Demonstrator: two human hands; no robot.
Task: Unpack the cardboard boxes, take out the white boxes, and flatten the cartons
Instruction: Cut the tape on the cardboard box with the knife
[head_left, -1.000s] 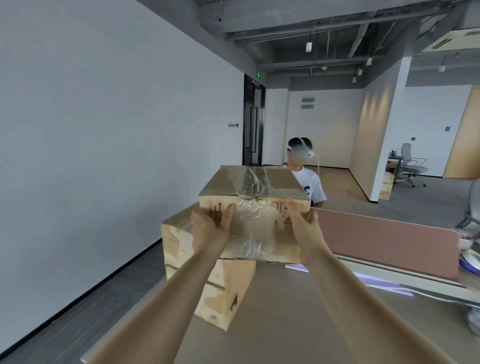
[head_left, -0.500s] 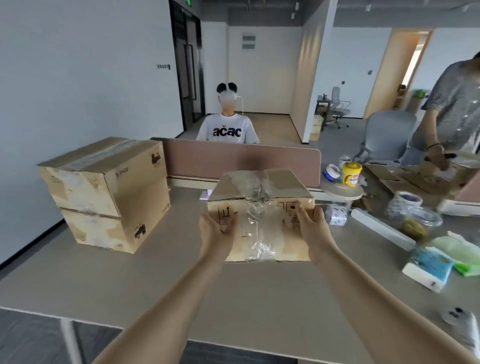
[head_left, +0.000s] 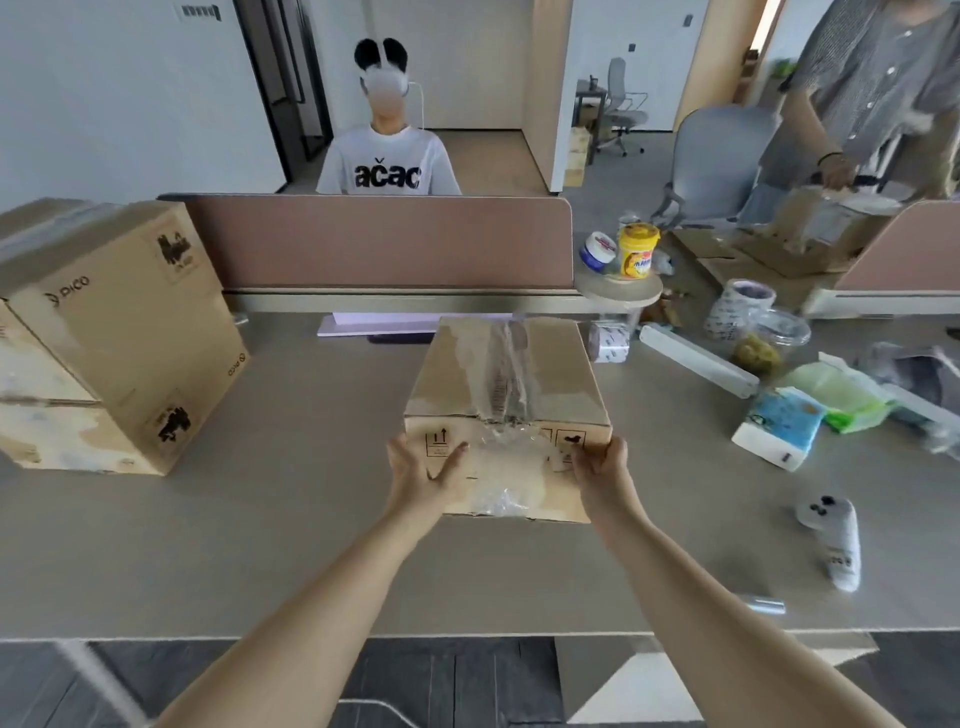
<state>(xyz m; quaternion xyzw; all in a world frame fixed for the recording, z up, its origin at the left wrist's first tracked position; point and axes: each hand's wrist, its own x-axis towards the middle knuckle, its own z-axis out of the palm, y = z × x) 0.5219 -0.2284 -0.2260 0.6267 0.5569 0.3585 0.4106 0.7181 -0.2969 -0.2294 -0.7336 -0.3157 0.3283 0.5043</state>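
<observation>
A taped cardboard box (head_left: 545, 374) sits in the middle of the grey table (head_left: 291, 545), with crumpled clear tape over its top seam and near face. My left hand (head_left: 423, 480) grips its near left corner, thumb laid on the front face. My right hand (head_left: 602, 475) grips the near right corner. The box is closed, so nothing inside it shows. At the table's left end stands a stack of two larger closed cartons (head_left: 109, 338).
A pink divider (head_left: 384, 239) runs behind the box, and a person sits beyond it. To the right lie tape rolls (head_left: 740, 306), a yellow tub (head_left: 638, 252), tissue packs (head_left: 779, 426) and a white controller (head_left: 831, 525). Another person handles a carton (head_left: 826, 223) at far right.
Both hands carried the box from the stack at the left to the middle of the table and lowered it. The view swung right and downward.
</observation>
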